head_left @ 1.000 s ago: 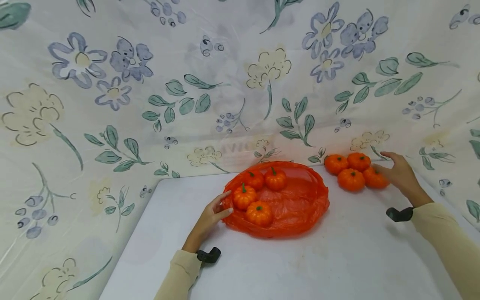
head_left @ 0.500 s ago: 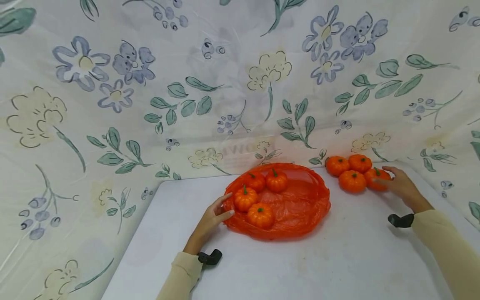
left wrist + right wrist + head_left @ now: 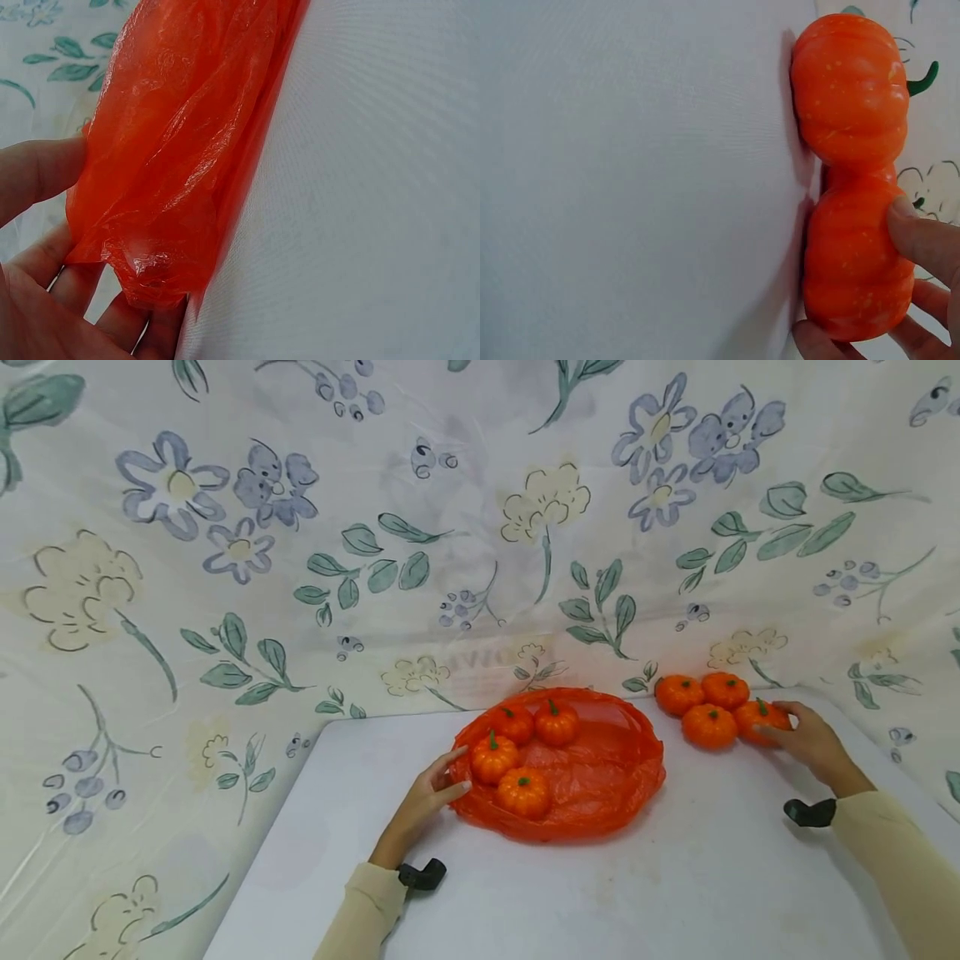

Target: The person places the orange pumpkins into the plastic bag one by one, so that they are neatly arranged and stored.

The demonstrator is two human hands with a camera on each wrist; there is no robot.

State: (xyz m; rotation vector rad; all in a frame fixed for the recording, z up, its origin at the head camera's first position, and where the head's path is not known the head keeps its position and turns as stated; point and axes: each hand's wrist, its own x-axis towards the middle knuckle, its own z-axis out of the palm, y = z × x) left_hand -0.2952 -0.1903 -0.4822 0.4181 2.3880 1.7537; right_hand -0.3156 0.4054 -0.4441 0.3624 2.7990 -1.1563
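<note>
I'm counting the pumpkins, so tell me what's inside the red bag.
The red bag holds four orange pumpkins, bunched toward the left hand. Anything beneath them or wrapped in the bag's folds is hidden.

My free lane over the table, six o'clock of the red bag, pumpkin cluster obstructing two o'clock, floral backdrop at twelve

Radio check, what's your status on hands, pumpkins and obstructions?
Right hand gripping rightmost pumpkin. Left hand touching red bag, four pumpkins inside. Three neighbouring pumpkins crowd the gripped one; no other obstruction seen.
</note>
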